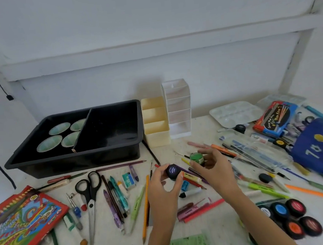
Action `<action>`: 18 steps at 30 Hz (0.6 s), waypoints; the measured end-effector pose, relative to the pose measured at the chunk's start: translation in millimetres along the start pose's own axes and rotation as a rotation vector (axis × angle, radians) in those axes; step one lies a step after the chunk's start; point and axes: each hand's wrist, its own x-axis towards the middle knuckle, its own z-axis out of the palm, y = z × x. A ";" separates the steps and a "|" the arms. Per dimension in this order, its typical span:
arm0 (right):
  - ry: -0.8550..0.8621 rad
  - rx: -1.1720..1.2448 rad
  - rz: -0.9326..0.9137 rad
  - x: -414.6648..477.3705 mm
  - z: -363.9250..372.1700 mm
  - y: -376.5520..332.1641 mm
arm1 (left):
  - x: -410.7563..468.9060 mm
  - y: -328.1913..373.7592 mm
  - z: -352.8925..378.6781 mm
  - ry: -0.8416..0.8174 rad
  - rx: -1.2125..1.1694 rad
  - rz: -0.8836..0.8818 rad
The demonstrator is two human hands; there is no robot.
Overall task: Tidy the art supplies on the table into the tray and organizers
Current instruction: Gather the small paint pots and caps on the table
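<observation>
Just in front of the black plastic two-compartment tray [71, 165], off its right front corner, I see both hands held over the white table [221, 221]. The left hand [164, 184] grips a small dark paint jar with a black printed lid [173, 171], fingers and thumb curled round its sides. The right hand [214, 166], just right of it, pinches a small green paint jar [197, 158] between thumb and fingertips (the remaining fingers are spread loosely above it). The two jars are near each other but apart, and I cannot tell whether either rests on the table.

Inside the tray, the left compartment holds four pale green paper cups [59, 128]. A cream plastic stepped organizer [155, 123] stands touching the tray's right wall, and a clear plastic tiered organizer [178, 108] stands just beside that.

In front of the tray lie black-handled scissors [89, 191] among scattered pens, pencils and crayons. A red coloured-pencil box [21, 222] lies off the tray's left front corner. Well to the right of the tray I make out a white plastic mixing palette [235, 113] and a blue fabric pouch [318, 145]. Nearer the camera on that side sits a cluster of black-lidded paint pots [288, 214].
</observation>
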 end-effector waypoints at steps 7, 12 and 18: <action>-0.013 -0.108 -0.012 -37.3 -60.8 13.6 | -57.9 25.5 30.3 -0.020 0.007 -0.009; -0.073 -0.155 -0.042 -61.9 -91.6 19.4 | -92.2 20.5 34.7 -0.064 0.124 0.071; -0.205 -0.246 -0.222 -91.7 -99.3 36.4 | -125.5 14.5 35.3 -0.006 0.360 0.146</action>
